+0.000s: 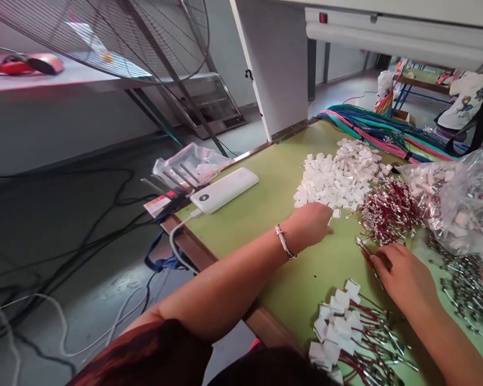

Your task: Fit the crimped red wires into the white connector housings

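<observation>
My left hand (310, 224) is closed, palm down, at the near edge of a heap of small white plastic connector housings (334, 174). Its fingertips point away from me, so whatever they pinch is hidden. One loose housing (336, 213) lies just beyond the fingers. My right hand (402, 271) pinches a short red wire (366, 251) whose metal terminal end sticks out toward the left. Behind that hand lies a pile of red wires with metal terminals (390, 209). Nearer me are several wires with white housings fitted (338, 327), laid in a bunch.
A white power bank (225, 190) with a cable sits at the left edge of the green tabletop (241, 236). On the right are a clear bag of white housings (467, 203) and loose metal parts (473, 292). Bundled coloured cables (370, 128) run along the back. A fan (145, 37) stands left.
</observation>
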The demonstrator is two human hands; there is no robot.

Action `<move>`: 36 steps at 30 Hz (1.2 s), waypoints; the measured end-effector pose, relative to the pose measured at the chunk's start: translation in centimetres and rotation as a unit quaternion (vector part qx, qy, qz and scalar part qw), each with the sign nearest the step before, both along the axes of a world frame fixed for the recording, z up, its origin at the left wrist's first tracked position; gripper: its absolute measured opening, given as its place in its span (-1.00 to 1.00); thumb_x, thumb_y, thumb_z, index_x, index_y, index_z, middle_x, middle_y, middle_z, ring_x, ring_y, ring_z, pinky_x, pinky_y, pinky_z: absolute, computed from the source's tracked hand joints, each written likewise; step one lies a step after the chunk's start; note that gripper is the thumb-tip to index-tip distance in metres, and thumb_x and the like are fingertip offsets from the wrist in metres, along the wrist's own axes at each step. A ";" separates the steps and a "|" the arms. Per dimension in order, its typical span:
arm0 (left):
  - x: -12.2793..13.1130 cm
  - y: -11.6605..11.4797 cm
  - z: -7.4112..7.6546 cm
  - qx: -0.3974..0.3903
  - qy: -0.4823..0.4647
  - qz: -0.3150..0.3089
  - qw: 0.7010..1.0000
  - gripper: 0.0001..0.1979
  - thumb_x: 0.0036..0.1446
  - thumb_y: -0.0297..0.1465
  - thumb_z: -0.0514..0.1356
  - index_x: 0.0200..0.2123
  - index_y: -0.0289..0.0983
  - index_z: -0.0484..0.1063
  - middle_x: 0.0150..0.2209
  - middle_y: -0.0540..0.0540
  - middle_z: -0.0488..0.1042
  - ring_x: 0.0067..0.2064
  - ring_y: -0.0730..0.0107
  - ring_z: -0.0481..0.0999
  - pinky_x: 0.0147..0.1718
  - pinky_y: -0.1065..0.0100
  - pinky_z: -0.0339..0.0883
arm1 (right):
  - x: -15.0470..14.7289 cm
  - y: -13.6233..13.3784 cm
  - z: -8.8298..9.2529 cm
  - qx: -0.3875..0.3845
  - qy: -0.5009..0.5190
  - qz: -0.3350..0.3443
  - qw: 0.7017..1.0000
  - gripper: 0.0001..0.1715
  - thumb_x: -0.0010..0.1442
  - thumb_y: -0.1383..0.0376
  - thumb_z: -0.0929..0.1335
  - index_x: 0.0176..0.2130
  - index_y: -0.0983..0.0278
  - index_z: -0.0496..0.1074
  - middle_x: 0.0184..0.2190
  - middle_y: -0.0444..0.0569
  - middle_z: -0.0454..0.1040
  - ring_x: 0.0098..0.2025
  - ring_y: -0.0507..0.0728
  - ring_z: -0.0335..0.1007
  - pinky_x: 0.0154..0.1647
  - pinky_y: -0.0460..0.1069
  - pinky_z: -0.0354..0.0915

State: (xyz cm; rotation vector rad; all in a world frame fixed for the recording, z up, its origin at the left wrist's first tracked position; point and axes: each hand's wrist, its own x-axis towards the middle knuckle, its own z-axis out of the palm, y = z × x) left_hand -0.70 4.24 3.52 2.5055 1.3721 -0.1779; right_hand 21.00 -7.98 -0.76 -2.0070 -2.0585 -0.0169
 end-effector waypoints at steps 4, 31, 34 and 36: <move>0.5 -0.6 -0.4 0.014 0.009 -0.051 0.999 -0.82 0.16 -0.40 0.19 -0.21 -0.37 0.50 -0.22 -0.24 0.52 -0.21 0.19 0.51 -0.33 0.33 0.29 | -0.9 0.3 -0.8 -0.020 -0.036 0.006 0.999 -0.78 0.27 0.25 0.25 -0.39 0.24 0.39 -0.38 -0.03 0.45 -0.41 0.13 0.39 -0.45 0.00 0.14; 2.3 -0.7 -3.5 -0.447 -0.534 -0.021 0.717 -0.73 -0.02 -0.58 0.29 -0.18 -0.31 0.52 -0.32 -0.05 0.57 -0.30 0.54 0.51 -0.18 0.42 0.39 | -0.3 -0.9 1.9 0.115 0.143 0.063 0.981 -0.80 0.26 0.25 0.31 -0.33 0.23 0.51 -0.43 -0.11 0.58 -0.45 0.03 0.45 -0.38 -0.08 0.29; 2.0 -0.5 -3.4 -0.444 -0.511 -0.031 0.735 -0.70 -0.01 -0.55 0.30 -0.15 -0.28 0.54 -0.31 -0.05 0.59 -0.30 0.51 0.52 -0.18 0.41 0.40 | 0.2 -0.7 1.5 0.122 0.123 0.093 0.981 -0.77 0.28 0.26 0.29 -0.31 0.24 0.54 -0.39 -0.07 0.60 -0.42 0.04 0.47 -0.36 -0.06 0.30; 1.8 -0.3 -3.3 -0.444 -0.483 -0.048 0.754 -0.67 -0.01 -0.52 0.31 -0.11 -0.25 0.55 -0.32 -0.05 0.61 -0.30 0.49 0.53 -0.19 0.39 0.42 | 0.6 -0.6 1.5 0.115 0.100 0.110 0.982 -0.75 0.29 0.26 0.29 -0.31 0.23 0.54 -0.40 -0.07 0.59 -0.44 0.04 0.46 -0.38 -0.06 0.28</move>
